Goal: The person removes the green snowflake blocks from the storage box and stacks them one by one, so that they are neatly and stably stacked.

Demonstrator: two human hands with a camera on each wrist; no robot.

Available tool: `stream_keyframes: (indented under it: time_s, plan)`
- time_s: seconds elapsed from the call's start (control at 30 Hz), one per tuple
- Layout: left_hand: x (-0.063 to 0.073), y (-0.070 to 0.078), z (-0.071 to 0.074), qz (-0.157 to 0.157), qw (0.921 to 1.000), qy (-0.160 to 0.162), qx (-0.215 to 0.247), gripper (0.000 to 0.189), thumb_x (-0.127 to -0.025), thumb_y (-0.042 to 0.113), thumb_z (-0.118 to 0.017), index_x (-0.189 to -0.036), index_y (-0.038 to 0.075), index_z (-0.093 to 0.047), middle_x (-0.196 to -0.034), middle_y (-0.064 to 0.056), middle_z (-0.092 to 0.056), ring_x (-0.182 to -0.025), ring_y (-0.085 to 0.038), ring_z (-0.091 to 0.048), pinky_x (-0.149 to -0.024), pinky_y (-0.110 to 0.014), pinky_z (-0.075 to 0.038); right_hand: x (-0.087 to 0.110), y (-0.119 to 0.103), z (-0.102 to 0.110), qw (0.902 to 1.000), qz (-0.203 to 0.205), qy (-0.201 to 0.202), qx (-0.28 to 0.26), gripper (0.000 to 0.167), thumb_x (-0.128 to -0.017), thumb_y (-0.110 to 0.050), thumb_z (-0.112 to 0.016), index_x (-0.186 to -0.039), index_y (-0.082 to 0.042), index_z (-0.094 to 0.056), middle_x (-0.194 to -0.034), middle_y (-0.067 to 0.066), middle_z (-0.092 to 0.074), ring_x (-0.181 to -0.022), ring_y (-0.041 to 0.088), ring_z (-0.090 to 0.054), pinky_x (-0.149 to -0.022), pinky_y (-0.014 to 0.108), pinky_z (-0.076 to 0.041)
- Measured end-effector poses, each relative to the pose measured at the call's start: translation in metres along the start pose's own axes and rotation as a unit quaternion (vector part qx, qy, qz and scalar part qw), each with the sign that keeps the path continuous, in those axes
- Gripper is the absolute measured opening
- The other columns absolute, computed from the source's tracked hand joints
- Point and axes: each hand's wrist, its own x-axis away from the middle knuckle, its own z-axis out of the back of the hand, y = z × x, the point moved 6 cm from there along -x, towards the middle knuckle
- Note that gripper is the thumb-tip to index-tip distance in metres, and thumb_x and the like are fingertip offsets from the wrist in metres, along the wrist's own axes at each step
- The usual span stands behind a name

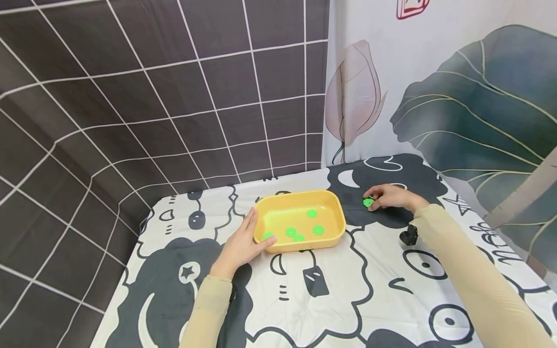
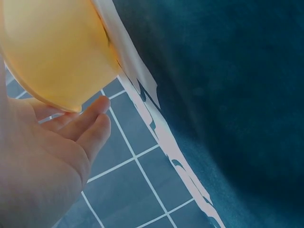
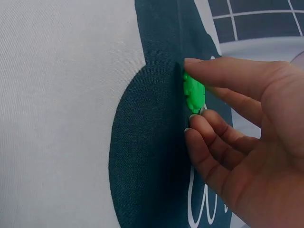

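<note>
A yellow plastic tub [image 1: 300, 247] with rounded corners sits on the patterned cloth in the head view. Several green notched plastic discs [image 1: 318, 230] lie scattered on its floor. My left hand [image 1: 241, 245] holds the tub's left end, the thumb over the near rim and the fingers along the outer wall; the left wrist view shows the tub wall [image 2: 61, 52] above those fingers. To the right of the tub, my right hand [image 1: 388, 197] pinches another green notched disc [image 3: 194, 92] between thumb and fingers, close over a dark patch of the cloth.
A black-and-white cartoon cloth [image 1: 322, 309] covers the surface. Behind it hangs a dark curtain with a white grid [image 1: 174, 96], and at the right a curtain printed with a flower and large leaves [image 1: 478, 106]. A small black object [image 1: 409, 235] is beside my right wrist.
</note>
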Motion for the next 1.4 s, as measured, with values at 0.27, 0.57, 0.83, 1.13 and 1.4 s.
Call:
stream_keyframes:
  time_s: [0.27, 0.57, 0.83, 1.13, 1.4]
  plan:
    - [-0.0008, -0.0009, -0.0005, 0.001, 1.0000, 0.000, -0.002, 0.109, -0.085, 0.079, -0.054, -0.162, 0.010, -0.017, -0.169, -0.002, -0.011, -0.147, -0.033, -0.034, -0.110, -0.053, -0.040, -0.0003, -0.0032, -0.0007, 0.9997, 0.000, 0.003, 0.023, 0.050, -0.083, -0.010, -0.079, -0.125, 0.008, -0.060, -0.100, 0.013, -0.055, -0.081, 0.021, -0.052, -0.070, 0.031, -0.047]
    - [-0.0008, -0.0023, -0.0017, 0.005, 1.0000, -0.003, 0.003, 0.108, -0.086, 0.079, -0.054, -0.162, 0.013, -0.015, -0.169, 0.000, -0.010, -0.147, -0.032, -0.033, -0.111, -0.052, -0.039, 0.0002, -0.0025, -0.0008, 0.9997, 0.003, 0.006, 0.024, 0.049, -0.083, -0.010, -0.080, -0.124, 0.009, -0.061, -0.097, 0.011, -0.053, -0.078, 0.019, -0.052, -0.067, 0.029, -0.047]
    - [-0.0011, -0.0042, -0.0031, 0.006, 1.0000, -0.006, 0.002, 0.107, -0.086, 0.079, -0.054, -0.161, 0.015, -0.013, -0.169, 0.001, -0.009, -0.148, -0.030, -0.031, -0.112, -0.052, -0.038, -0.0009, -0.0054, -0.0013, 0.9981, 0.010, 0.026, 0.055, 0.049, -0.083, -0.018, -0.081, -0.120, 0.008, -0.061, -0.090, 0.007, -0.050, -0.079, 0.020, -0.050, -0.068, 0.031, -0.043]
    - [-0.0014, -0.0033, -0.0021, 0.005, 1.0000, -0.007, 0.001, 0.107, -0.086, 0.079, -0.054, -0.161, 0.014, -0.013, -0.169, -0.002, -0.010, -0.147, -0.031, -0.032, -0.111, -0.052, -0.039, 0.0000, -0.0081, -0.0020, 0.9970, 0.003, 0.041, 0.065, 0.045, -0.084, -0.019, -0.080, -0.112, 0.009, -0.060, -0.082, 0.003, -0.051, -0.074, 0.018, -0.050, -0.066, 0.031, -0.041]
    - [-0.0023, -0.0034, -0.0019, 0.009, 0.9999, -0.009, -0.001, 0.108, -0.085, 0.080, -0.054, -0.162, 0.015, -0.013, -0.170, 0.001, -0.009, -0.147, -0.032, -0.034, -0.111, -0.052, -0.039, 0.0021, -0.0085, -0.0023, 0.9964, 0.010, 0.049, 0.068, 0.041, -0.085, -0.018, -0.078, -0.110, 0.009, -0.060, -0.080, 0.004, -0.051, -0.073, 0.018, -0.049, -0.066, 0.031, -0.040]
